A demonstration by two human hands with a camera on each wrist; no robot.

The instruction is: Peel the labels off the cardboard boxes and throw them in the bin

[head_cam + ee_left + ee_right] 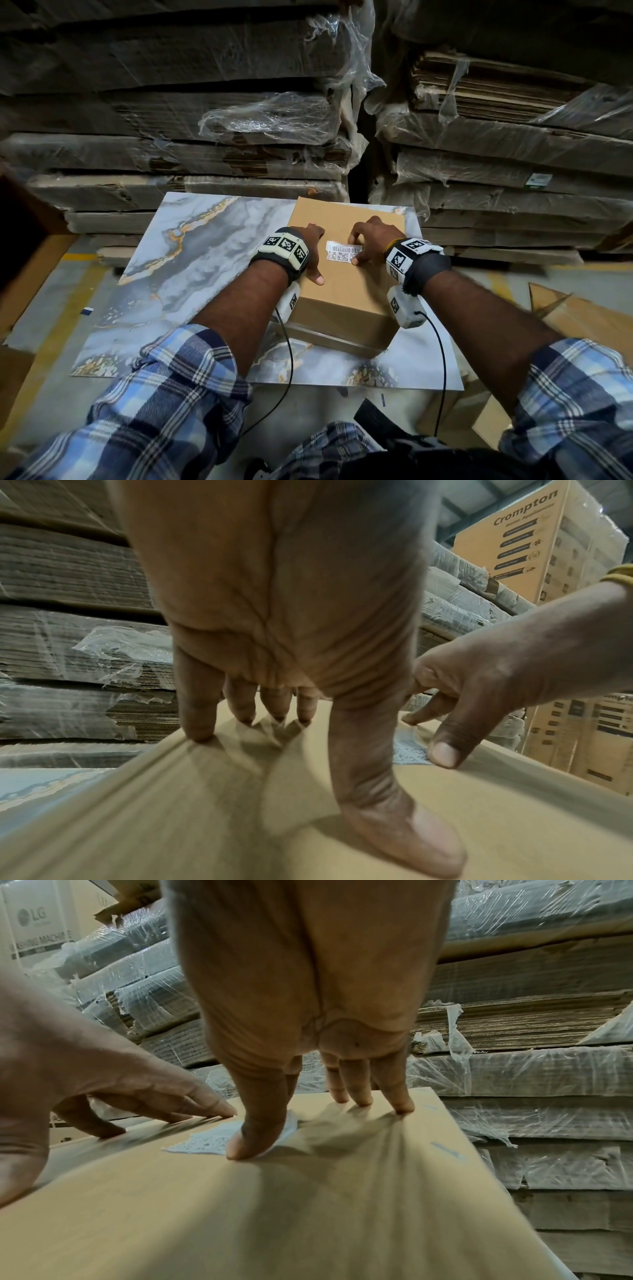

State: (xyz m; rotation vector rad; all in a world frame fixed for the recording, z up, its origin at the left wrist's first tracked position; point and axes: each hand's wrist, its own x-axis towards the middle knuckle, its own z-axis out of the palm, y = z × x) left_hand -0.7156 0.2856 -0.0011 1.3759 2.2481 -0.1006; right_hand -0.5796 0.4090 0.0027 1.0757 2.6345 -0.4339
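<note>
A brown cardboard box lies on a marble-patterned tile. A white barcode label is stuck on its top. My left hand rests at the box's left edge beside the label, its spread fingers and thumb pressing down on the box. My right hand sits at the label's right end. Its thumb presses on the label, whose right edge looks slightly lifted, and three fingertips touch the cardboard behind it. The index finger is mostly hidden by the thumb.
Tall stacks of flattened cardboard in torn plastic wrap stand close behind the tile. More brown boxes lie on the floor at the right and left. Yellow lines mark the grey floor.
</note>
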